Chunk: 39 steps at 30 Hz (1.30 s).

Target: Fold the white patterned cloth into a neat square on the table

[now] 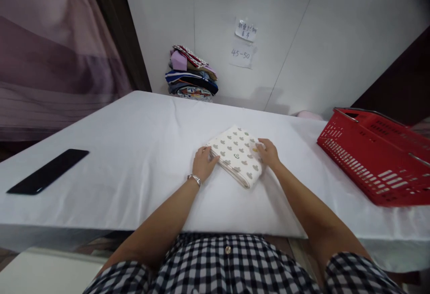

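Observation:
A folded white cloth (237, 153) with a grey pattern lies on the white table (134, 150) in front of me. My left hand (204, 163), with a watch on the wrist, grips the cloth's left corner. My right hand (268, 152) holds its right edge, fingers curled over the fabric. The cloth is folded into a small thick square, turned diagonally to me.
A stack of folded coloured clothes (191, 73) stands at the back against the white wall. A red plastic basket (379, 159) sits on the right side of the table. A black phone (49, 170) lies at the left. Two paper notes (244, 42) hang on the wall.

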Each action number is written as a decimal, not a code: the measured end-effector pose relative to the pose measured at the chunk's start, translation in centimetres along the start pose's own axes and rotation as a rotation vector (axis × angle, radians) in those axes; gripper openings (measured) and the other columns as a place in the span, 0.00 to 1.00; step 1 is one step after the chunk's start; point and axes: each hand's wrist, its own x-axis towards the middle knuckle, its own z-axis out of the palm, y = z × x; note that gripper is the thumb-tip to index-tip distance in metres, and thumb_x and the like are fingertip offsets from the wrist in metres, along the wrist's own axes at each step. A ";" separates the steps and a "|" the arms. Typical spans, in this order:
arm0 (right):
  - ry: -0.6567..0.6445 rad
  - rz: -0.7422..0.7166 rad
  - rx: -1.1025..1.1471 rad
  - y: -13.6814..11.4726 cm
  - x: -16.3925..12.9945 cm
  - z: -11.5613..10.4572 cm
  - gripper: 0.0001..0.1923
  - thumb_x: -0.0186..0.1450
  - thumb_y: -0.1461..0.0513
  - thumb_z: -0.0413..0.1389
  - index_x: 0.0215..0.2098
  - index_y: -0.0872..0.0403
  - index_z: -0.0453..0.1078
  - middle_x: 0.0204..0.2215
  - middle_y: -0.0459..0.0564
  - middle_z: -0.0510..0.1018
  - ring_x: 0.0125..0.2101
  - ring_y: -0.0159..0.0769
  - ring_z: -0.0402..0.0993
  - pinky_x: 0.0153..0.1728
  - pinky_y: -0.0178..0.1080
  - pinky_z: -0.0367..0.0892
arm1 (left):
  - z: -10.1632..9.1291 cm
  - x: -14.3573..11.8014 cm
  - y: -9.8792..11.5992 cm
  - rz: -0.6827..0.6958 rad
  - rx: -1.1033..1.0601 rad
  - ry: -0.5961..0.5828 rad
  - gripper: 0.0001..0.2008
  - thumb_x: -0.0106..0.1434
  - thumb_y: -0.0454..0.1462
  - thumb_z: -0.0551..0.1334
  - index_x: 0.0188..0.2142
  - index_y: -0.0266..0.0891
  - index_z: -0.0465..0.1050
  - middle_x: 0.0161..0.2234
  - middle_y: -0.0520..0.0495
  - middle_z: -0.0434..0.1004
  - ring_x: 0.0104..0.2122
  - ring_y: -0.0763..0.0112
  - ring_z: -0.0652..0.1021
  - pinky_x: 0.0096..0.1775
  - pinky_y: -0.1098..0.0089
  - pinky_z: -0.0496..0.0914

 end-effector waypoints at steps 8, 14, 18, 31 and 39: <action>-0.103 -0.303 0.000 -6.0 -10.4 0.0 0.10 0.65 0.58 0.50 0.40 0.52 0.71 0.32 0.51 0.75 0.36 0.39 0.69 0.39 0.43 0.63 | 0.3 0.6 0.0 0.260 0.058 -0.082 0.15 0.63 0.39 0.52 0.47 0.45 0.71 0.57 0.48 0.63 0.60 0.60 0.57 0.57 0.54 0.54; -0.051 -0.296 -0.066 -6.5 -12.1 0.2 0.10 0.64 0.58 0.52 0.41 0.52 0.70 0.34 0.51 0.73 0.37 0.40 0.67 0.39 0.44 0.63 | -0.2 0.7 0.6 0.366 0.142 -0.123 0.15 0.63 0.35 0.50 0.45 0.47 0.72 0.53 0.50 0.69 0.58 0.63 0.61 0.58 0.52 0.50; -0.048 -0.299 -0.114 -7.1 -12.2 0.4 0.09 0.64 0.60 0.51 0.40 0.51 0.71 0.33 0.51 0.72 0.36 0.40 0.67 0.39 0.43 0.62 | -0.9 1.1 0.7 0.462 0.190 -0.241 0.20 0.61 0.30 0.50 0.47 0.49 0.70 0.53 0.51 0.69 0.59 0.64 0.60 0.59 0.50 0.46; -0.048 -0.172 -0.061 -8.1 -12.1 1.0 0.09 0.65 0.63 0.48 0.31 0.52 0.70 0.28 0.49 0.71 0.33 0.37 0.66 0.37 0.41 0.62 | -1.1 2.9 0.4 0.585 0.152 -0.321 0.18 0.61 0.29 0.49 0.43 0.45 0.72 0.46 0.49 0.74 0.53 0.66 0.67 0.59 0.55 0.49; -0.028 -0.341 -0.180 -7.0 -13.0 1.3 0.09 0.65 0.64 0.49 0.39 0.52 0.71 0.32 0.51 0.73 0.35 0.39 0.67 0.36 0.42 0.63 | -1.5 2.7 -0.2 0.580 0.123 -0.312 0.19 0.61 0.28 0.48 0.43 0.45 0.72 0.46 0.49 0.74 0.54 0.66 0.66 0.59 0.55 0.49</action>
